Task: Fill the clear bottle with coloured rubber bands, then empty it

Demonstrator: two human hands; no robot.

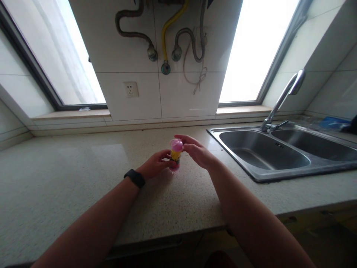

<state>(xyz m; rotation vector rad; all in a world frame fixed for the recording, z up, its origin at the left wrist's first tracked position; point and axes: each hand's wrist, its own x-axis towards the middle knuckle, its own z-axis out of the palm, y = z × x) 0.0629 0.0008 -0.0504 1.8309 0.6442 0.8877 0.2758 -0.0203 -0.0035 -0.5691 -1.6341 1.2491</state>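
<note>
A small pink bottle (pixel 175 156) with a pink top and a yellow, dark-patterned label stands upright on the countertop, between my two hands. My left hand (pixel 157 164), with a black band on its wrist, grips the lower part of the bottle from the left, thumb across its front. From the right, my right hand (pixel 196 150) has its fingers about the pink top, one reaching behind it and one at its right side. The fingers' exact contact behind the top is hidden.
A double steel sink (pixel 264 150) with a chrome faucet (pixel 281 98) is set into the counter (pixel 69 186) on the right. Hoses and a yellow pipe (pixel 164 35) hang on the tiled wall above a socket (pixel 131 89). Blue plastic (pixel 333 123) lies beyond the sink.
</note>
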